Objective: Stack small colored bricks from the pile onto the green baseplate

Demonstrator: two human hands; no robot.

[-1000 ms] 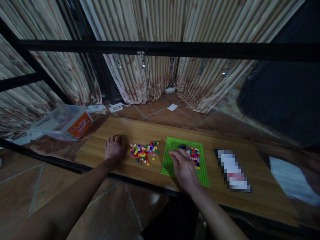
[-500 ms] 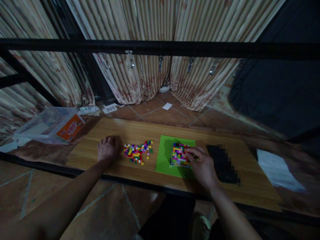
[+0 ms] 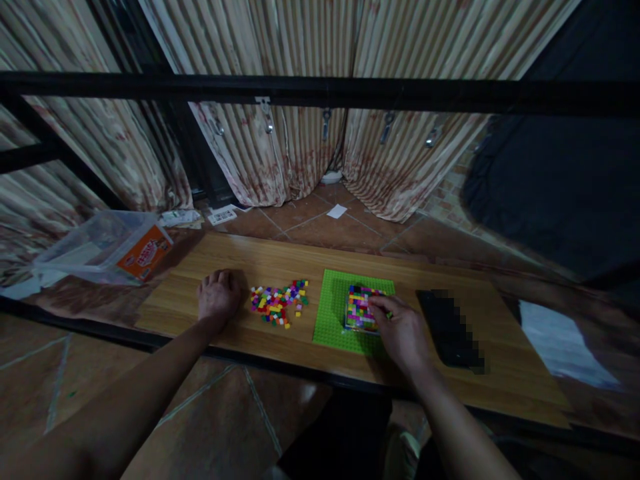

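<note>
My right hand (image 3: 406, 331) is over the right side of a block build (image 3: 357, 310) made of many coloured toy bricks. Its thumb and forefinger are pinched together at the build's top, and a small green-yellow brick (image 3: 389, 315) shows among the fingers. Under the build lies a bright green studded baseplate (image 3: 330, 313). My left hand (image 3: 219, 297) rests palm down on the wooden table, loosely bent fingers apart, holding nothing. Just right of it is a loose pile of small coloured bricks (image 3: 275, 303).
A black flat object (image 3: 445, 327), partly pixelated, lies right of the baseplate on the wooden table (image 3: 260, 253). Past the table's left end stands a clear plastic bin (image 3: 100, 247) with an orange label. White paper (image 3: 565, 343) lies beyond the right end. A dark bar (image 3: 320, 90) crosses before the curtains.
The view has shifted slightly. My right hand stays over the build, its fingers drawn closer together; a green-yellow brick now shows among them. My left hand keeps its place on the table.
</note>
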